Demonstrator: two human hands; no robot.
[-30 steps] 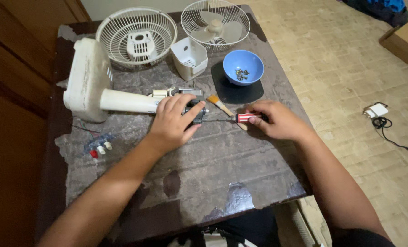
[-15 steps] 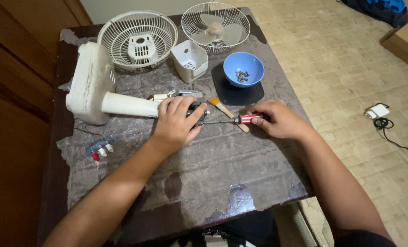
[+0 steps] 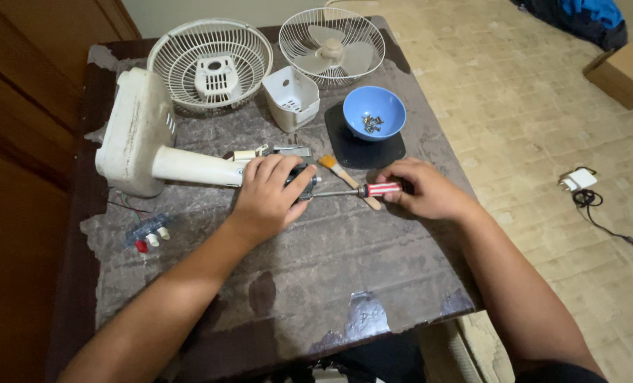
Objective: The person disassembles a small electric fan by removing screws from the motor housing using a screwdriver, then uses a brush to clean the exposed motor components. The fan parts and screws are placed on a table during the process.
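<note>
Two hands work near the middle of the tabletop (image 3: 274, 298). The left hand (image 3: 270, 191) has its grip wrapped over one dark fan motor (image 3: 302, 176) at the end of the cream stand neck. The right hand (image 3: 423, 190) has its grip closed on the red striped handle of one screwdriver (image 3: 362, 190), whose long axis lies left-right, tip pointing left into the motor. Under the shaft lies one small brush (image 3: 334, 170), slanted. At left, one clear switch block with three buttons (image 3: 148, 234). Farther off: one cream fan base (image 3: 136, 128), one blue bowl (image 3: 374, 112) of screws on a black mat, one white housing (image 3: 290, 98), two round grilles (image 3: 210, 64), the right one (image 3: 331, 46) with blades. On the floor, one white charger (image 3: 579, 181) and one brown cardboard box (image 3: 625, 71).
</note>
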